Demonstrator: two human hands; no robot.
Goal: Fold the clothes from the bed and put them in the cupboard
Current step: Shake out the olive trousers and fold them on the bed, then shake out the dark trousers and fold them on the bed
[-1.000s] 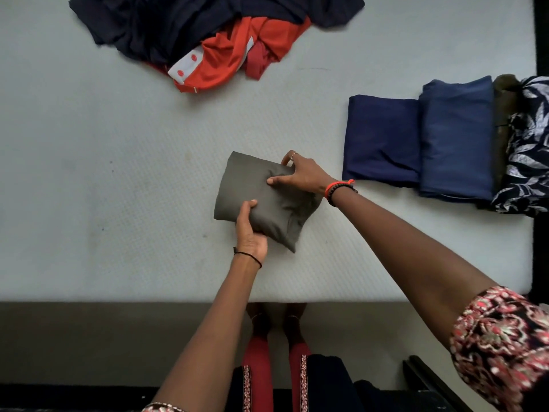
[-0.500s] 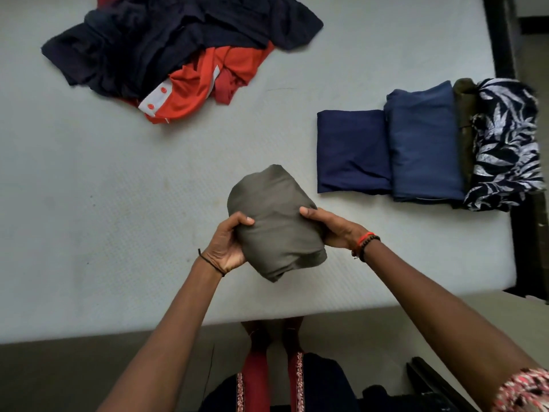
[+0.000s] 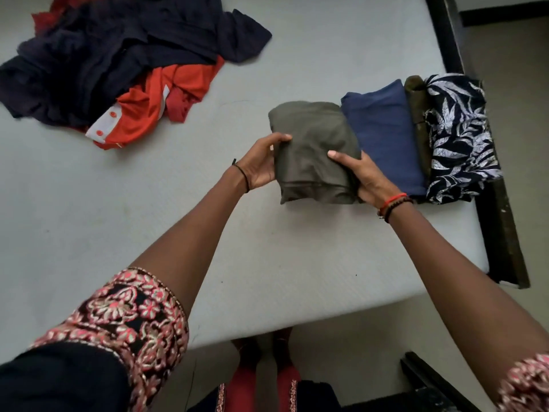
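Observation:
A folded olive-grey garment (image 3: 312, 144) is held between both my hands over the right part of the bed (image 3: 89, 218). My left hand (image 3: 261, 165) grips its left edge, thumb on top. My right hand (image 3: 362, 176) grips its right edge, thumb on top. The garment sits at the left end of a row of folded clothes, covering the dark blue piece there. Next to it lie a folded blue garment (image 3: 386, 132), a dark olive one (image 3: 419, 120) and a navy leaf-print one (image 3: 460, 138).
An unfolded heap lies at the bed's far left: a dark navy garment (image 3: 118, 55) over an orange-red one (image 3: 166, 99) with a white button strip. A dark bed frame (image 3: 502, 233) runs along the right edge. My feet stand below the bed's near edge.
Both hands lifted the olive-grey garment from the middle of the bed and carried it right, onto the left end of the folded row. The view has swung right.

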